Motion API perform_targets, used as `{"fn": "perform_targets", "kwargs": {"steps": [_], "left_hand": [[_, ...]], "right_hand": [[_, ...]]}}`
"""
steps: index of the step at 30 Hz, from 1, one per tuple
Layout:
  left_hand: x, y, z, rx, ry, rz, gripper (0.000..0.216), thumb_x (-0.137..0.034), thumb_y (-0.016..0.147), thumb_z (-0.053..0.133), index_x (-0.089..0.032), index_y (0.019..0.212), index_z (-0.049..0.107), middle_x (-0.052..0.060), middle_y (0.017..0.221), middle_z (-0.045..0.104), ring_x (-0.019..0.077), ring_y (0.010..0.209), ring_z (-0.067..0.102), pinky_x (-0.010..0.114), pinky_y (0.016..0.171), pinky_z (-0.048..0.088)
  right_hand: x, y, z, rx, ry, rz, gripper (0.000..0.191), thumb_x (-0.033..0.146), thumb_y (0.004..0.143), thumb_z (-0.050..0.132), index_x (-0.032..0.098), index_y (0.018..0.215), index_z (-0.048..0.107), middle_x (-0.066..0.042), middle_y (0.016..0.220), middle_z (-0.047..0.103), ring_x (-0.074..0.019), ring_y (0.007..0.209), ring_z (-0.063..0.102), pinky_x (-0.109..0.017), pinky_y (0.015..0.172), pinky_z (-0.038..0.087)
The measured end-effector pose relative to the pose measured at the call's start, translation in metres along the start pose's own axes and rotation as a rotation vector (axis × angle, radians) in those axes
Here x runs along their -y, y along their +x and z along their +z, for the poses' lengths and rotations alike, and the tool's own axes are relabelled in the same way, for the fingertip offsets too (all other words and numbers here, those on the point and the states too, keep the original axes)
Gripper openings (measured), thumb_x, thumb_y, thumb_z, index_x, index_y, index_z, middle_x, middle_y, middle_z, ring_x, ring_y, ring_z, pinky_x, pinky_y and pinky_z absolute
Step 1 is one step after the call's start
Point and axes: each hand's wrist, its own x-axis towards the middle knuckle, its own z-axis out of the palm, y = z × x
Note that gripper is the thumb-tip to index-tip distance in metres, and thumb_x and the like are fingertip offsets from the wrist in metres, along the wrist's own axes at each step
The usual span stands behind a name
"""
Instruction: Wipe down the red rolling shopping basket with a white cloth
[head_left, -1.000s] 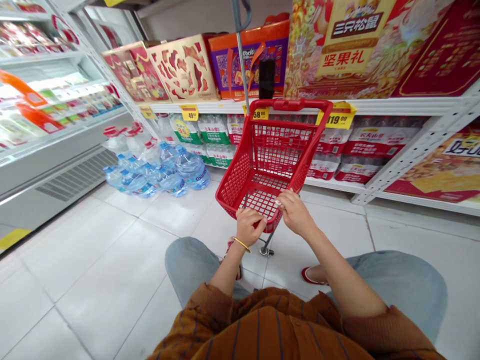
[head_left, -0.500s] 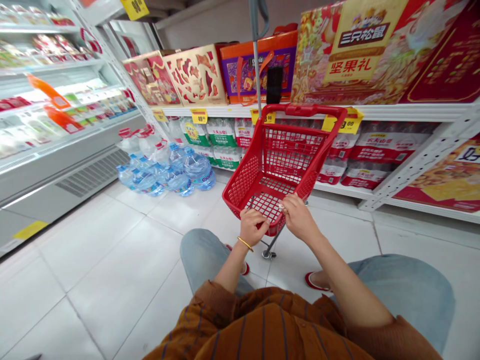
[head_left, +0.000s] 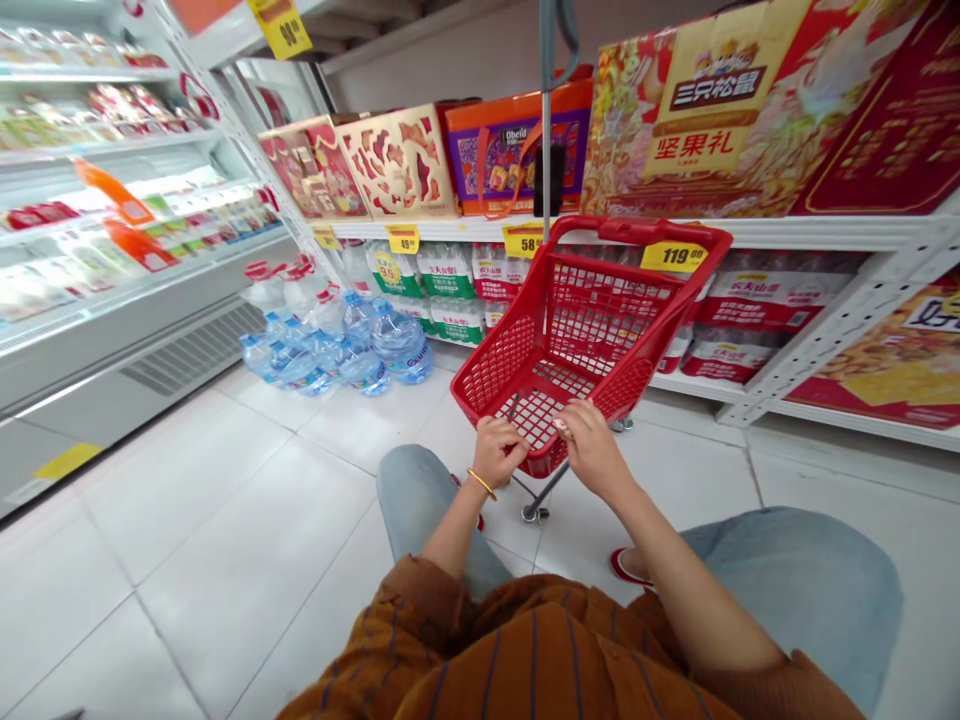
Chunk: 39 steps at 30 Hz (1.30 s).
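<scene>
A small red plastic shopping cart (head_left: 517,365) with lattice sides stands in front of me, its handle on the far side. My left hand (head_left: 498,450), with a gold bangle (head_left: 482,484) at the wrist, has its fingers curled over the cart's near rim. Close to the same rim, my right hand (head_left: 591,445) is closed, and a small whitish bit (head_left: 560,425) shows between thumb and fingers. What that bit is cannot be made out. The basket floor shows through its grid. A grey pole (head_left: 546,150) rises at the cart's far left, with a dark device beside it.
Gift boxes (head_left: 694,110) line the shelf behind the cart, above packs of bottled water (head_left: 780,290). Large water bottles (head_left: 397,340) stand on the floor at left, beside a refrigerated case (head_left: 172,330). My bent knees flank the cart's near end.
The cart's far end and the pole have shifted right, turning the cart slightly. Both hands stay at its near end, the right one slightly lower.
</scene>
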Motion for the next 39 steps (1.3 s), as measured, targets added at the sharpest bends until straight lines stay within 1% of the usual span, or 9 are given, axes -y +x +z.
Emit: {"fn": "perform_targets", "kwargs": {"steps": [8, 12, 17, 22, 26, 31, 39], "left_hand": [[0.016, 0.003, -0.008, 0.038, -0.014, 0.001, 0.025, -0.022, 0.08, 0.054, -0.024, 0.057, 0.063, -0.001, 0.059, 0.066, 0.0153, 0.062, 0.057, 0.038, 0.076, 0.036], [0.021, 0.004, -0.01, 0.032, -0.029, 0.002, 0.025, -0.022, 0.079, 0.054, -0.024, 0.055, 0.062, -0.002, 0.057, 0.065, 0.0153, 0.062, 0.057, 0.039, 0.076, 0.036], [0.022, 0.003, -0.012, 0.014, -0.046, 0.033, 0.028, -0.023, 0.079, 0.052, -0.023, 0.053, 0.06, -0.002, 0.054, 0.064, 0.0152, 0.061, 0.056, 0.039, 0.075, 0.035], [0.024, 0.005, -0.011, 0.011, -0.04, 0.019, 0.037, -0.028, 0.083, 0.05, -0.023, 0.046, 0.054, -0.002, 0.049, 0.058, 0.0151, 0.057, 0.053, 0.039, 0.073, 0.034], [0.028, 0.01, -0.01, 0.019, -0.037, 0.0, 0.039, -0.029, 0.083, 0.05, -0.023, 0.045, 0.053, -0.001, 0.049, 0.056, 0.0154, 0.058, 0.053, 0.039, 0.073, 0.035], [0.033, 0.012, -0.01, 0.039, -0.031, -0.002, 0.041, -0.03, 0.084, 0.05, -0.024, 0.044, 0.052, -0.001, 0.049, 0.055, 0.0155, 0.058, 0.052, 0.039, 0.074, 0.036], [0.043, 0.014, -0.018, 0.018, -0.024, 0.007, 0.046, -0.031, 0.087, 0.049, -0.023, 0.042, 0.05, -0.002, 0.046, 0.053, 0.0145, 0.055, 0.051, 0.039, 0.073, 0.035]], "right_hand": [[0.011, 0.0, 0.01, -0.023, 0.032, 0.032, 0.026, 0.02, 0.093, 0.037, 0.02, 0.106, 0.06, -0.011, 0.104, 0.061, -0.028, 0.113, 0.051, -0.059, 0.105, 0.04], [0.018, 0.004, 0.01, 0.001, -0.016, 0.02, 0.025, 0.017, 0.093, 0.037, 0.02, 0.103, 0.059, -0.01, 0.099, 0.06, -0.0268, 0.104, 0.052, -0.06, 0.107, 0.037], [0.025, 0.007, 0.009, 0.014, -0.046, 0.007, 0.024, 0.014, 0.092, 0.036, 0.02, 0.101, 0.058, -0.009, 0.095, 0.059, -0.0249, 0.095, 0.052, -0.06, 0.106, 0.038], [0.028, 0.003, 0.015, -0.027, -0.057, 0.039, 0.026, 0.017, 0.093, 0.036, 0.02, 0.104, 0.059, -0.01, 0.097, 0.059, -0.0258, 0.1, 0.052, -0.061, 0.107, 0.038], [0.027, 0.001, 0.02, -0.061, -0.061, 0.056, 0.028, 0.018, 0.094, 0.035, 0.02, 0.108, 0.059, -0.011, 0.1, 0.059, -0.0268, 0.105, 0.052, -0.062, 0.107, 0.037], [0.027, 0.002, 0.024, -0.102, -0.073, 0.046, 0.026, 0.017, 0.094, 0.037, 0.019, 0.108, 0.058, -0.011, 0.103, 0.058, -0.0272, 0.107, 0.05, -0.059, 0.106, 0.039], [0.041, 0.011, 0.03, -0.031, -0.087, 0.079, 0.027, 0.014, 0.093, 0.036, 0.018, 0.106, 0.059, -0.011, 0.099, 0.058, -0.0267, 0.102, 0.049, -0.061, 0.108, 0.036]]}}
